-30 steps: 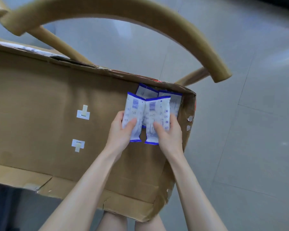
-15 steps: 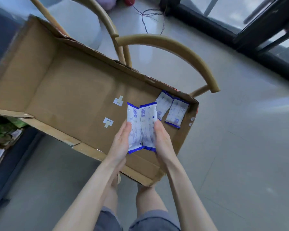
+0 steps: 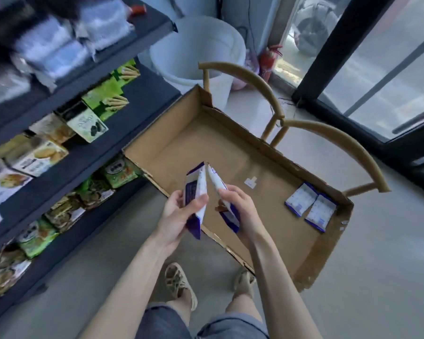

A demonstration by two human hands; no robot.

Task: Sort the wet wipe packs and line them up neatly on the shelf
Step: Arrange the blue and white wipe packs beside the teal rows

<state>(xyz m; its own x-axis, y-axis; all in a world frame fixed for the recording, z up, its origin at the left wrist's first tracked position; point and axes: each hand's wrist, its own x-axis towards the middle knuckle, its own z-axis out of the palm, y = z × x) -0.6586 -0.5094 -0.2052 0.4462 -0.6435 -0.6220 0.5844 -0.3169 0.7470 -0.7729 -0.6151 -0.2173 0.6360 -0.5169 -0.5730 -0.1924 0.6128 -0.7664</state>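
Note:
My left hand [image 3: 179, 216] grips a white-and-blue wet wipe pack [image 3: 195, 192], held upright above the near edge of a cardboard box [image 3: 171, 140]. My right hand [image 3: 240, 206] grips a second wet wipe pack [image 3: 218, 184]; the tops of the two packs touch. Two more wet wipe packs [image 3: 300, 198] [image 3: 320, 212] lie flat side by side in the box's right end. A dark shelf unit [image 3: 88, 157] stands at the left, with blurred pale packs [image 3: 59, 42] on its upper level.
The box rests on wooden chairs [image 3: 328, 135] with curved backs. Boxes and green snack bags [image 3: 108, 94] fill the lower shelves. A white bucket [image 3: 198, 45] and a red fire extinguisher [image 3: 267, 59] stand behind. Glass doors [image 3: 377, 57] are at the right. My feet [image 3: 179, 282] stand on the grey floor.
Both hands lifted the two packs out of the box and toward me, turning them on edge. My view swung left and up, so the shelf unit has come into sight.

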